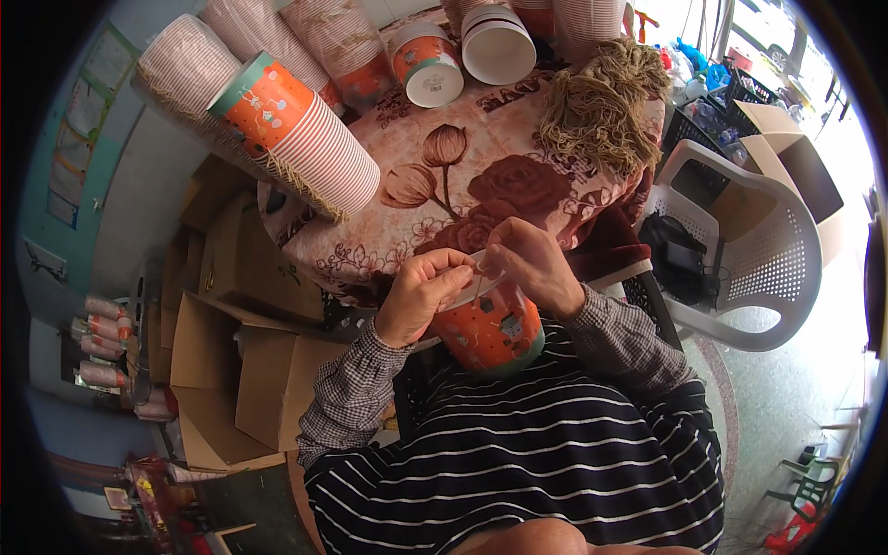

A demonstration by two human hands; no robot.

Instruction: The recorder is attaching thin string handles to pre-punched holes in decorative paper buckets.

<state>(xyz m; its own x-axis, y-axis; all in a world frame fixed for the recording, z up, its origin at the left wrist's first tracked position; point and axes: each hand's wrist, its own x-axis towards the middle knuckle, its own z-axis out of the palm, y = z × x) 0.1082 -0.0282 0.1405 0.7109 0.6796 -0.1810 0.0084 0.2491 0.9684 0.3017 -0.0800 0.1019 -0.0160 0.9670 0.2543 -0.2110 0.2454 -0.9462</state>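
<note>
An orange paper bucket (490, 333) with a green base band and small printed figures rests tilted on my lap, its white rim toward the table. My left hand (423, 294) is closed in a pinch at the rim, on a thin tan cord (477, 277) that hangs down over the bucket's side. Across the rim, my right hand (539, 266) is also pinched closed around the cord, its fingertips partly hidden. Beyond, on the round table, lies a tangled bundle of tan cords (597, 109).
The table has a floral cloth (407, 217). Nested buckets (310, 139) with cords lean at its left; two loose buckets (430, 69) (498, 46) stand behind. Open cardboard boxes (236, 388) sit at left. A white plastic chair (768, 250) holding a black bag (683, 259) stands right.
</note>
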